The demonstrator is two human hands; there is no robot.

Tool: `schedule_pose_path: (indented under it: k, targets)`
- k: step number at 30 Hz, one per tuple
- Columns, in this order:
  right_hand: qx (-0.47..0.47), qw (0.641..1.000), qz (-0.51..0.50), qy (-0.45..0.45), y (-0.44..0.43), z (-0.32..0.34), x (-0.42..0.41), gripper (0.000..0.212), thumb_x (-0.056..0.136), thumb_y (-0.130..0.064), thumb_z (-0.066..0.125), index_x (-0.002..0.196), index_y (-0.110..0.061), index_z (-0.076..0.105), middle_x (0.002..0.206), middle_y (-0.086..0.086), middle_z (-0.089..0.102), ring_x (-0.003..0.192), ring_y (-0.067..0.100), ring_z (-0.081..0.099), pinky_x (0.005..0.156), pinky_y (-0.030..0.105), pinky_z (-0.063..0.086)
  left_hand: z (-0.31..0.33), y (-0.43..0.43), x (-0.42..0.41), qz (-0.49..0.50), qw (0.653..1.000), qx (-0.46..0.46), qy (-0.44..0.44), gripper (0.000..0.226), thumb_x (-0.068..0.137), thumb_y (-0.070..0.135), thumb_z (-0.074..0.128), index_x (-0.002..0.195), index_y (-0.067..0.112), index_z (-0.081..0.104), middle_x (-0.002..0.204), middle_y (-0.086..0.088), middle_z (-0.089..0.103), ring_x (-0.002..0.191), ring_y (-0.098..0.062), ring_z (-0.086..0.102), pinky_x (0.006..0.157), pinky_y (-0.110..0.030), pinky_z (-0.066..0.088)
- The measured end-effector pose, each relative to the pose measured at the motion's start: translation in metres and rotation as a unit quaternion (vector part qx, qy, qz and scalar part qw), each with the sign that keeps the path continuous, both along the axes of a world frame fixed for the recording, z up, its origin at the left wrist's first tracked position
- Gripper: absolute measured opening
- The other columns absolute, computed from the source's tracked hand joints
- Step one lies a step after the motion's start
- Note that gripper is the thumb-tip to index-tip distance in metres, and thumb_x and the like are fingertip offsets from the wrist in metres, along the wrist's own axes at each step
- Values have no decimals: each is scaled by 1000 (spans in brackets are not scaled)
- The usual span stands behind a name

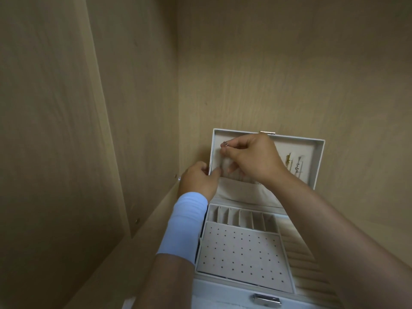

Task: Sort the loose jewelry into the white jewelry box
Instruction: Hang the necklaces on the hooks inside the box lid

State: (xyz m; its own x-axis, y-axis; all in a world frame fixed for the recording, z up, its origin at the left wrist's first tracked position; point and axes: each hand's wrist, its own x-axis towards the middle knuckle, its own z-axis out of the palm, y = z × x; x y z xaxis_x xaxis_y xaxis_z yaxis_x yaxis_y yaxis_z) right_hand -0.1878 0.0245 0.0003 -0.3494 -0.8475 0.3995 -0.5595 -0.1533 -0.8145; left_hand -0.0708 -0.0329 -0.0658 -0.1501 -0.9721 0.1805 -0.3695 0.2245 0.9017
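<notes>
While lid [289, 144] stands upright | left hand [198, 179] grips its edge | right hand [254, 157] pinches tiny jewelry piece [225, 144]

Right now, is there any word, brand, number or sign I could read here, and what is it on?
None can be read. The white jewelry box bears no lettering, its metal clasp shows no brand, the dotted panel has only holes, and the cupboard walls are plain wood.

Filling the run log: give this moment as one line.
right hand pinches small jewelry piece at open lid | left hand grips lid edge
</notes>
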Motion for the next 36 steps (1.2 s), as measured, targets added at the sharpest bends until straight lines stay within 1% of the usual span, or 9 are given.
schedule_pose_path:
  k: [5,10,14,19,22,26,30,33,36]
  targets:
    - [-43,998,-21,30,3,-7,-2,8,88,-15,73,87,-19,80,84,-9,77,53,20,71,58,35,60,3,-3,2,-14,999,2,-32,33,93,38,53,67,19,46,60,4,47,60,-20,46,58,-29,36]
    - [-28,995,-23,95,3,-17,-8,8,90,-21,72,89,-23,79,69,-8,74,47,11,67,53,21,53,3,-7,5,-46,998,20,-29,21,86,36,66,91,18,56,70,8,49,65,-16,48,62,-26,37]
    - [-12,991,-12,130,4,-21,-7,10,91,-20,70,92,-24,79,71,-7,75,43,11,65,56,22,55,5,-6,5,-62,996,57,-4,14,84,28,63,80,23,51,74,5,56,65,-16,52,57,-26,37]
    - [14,976,-3,219,-1,-20,-6,14,84,-17,70,85,-27,80,85,-12,76,79,5,69,76,29,57,8,-8,8,-84,993,77,5,21,82,26,64,72,23,45,65,5,46,61,-14,43,57,-27,32]
    - [73,945,-10,318,-1,-23,-6,11,82,-21,72,86,-27,80,87,-9,75,83,11,69,76,35,58,10,-9,13,-85,993,76,-11,14,83,25,65,94,22,58,78,3,58,74,-18,54,71,-28,43]
    - [38,938,-65,339,4,-25,-2,13,84,-23,69,93,-28,78,92,-8,75,88,16,68,77,34,57,9,-4,16,-72,994,82,-23,38,85,20,63,122,15,61,118,-9,67,109,-27,62,92,-32,46]
    - [102,912,-48,396,9,-35,5,19,84,-22,58,87,-28,76,91,-4,72,82,21,66,68,32,55,10,6,20,-100,992,76,-10,38,84,17,60,122,20,63,116,0,70,103,-17,65,90,-25,45]
    - [112,910,-42,397,16,-36,6,20,87,-24,56,90,-29,75,98,-3,67,82,21,63,66,30,51,10,16,23,-68,997,-4,-27,45,79,26,64,124,28,56,121,8,61,105,-14,61,96,-33,48]
    - [100,919,-60,377,26,-30,-1,24,90,-26,56,104,-32,75,108,-9,68,96,16,65,76,30,53,15,36,26,-18,983,-171,-57,30,84,14,61,110,30,58,108,11,51,91,-10,56,82,-26,47]
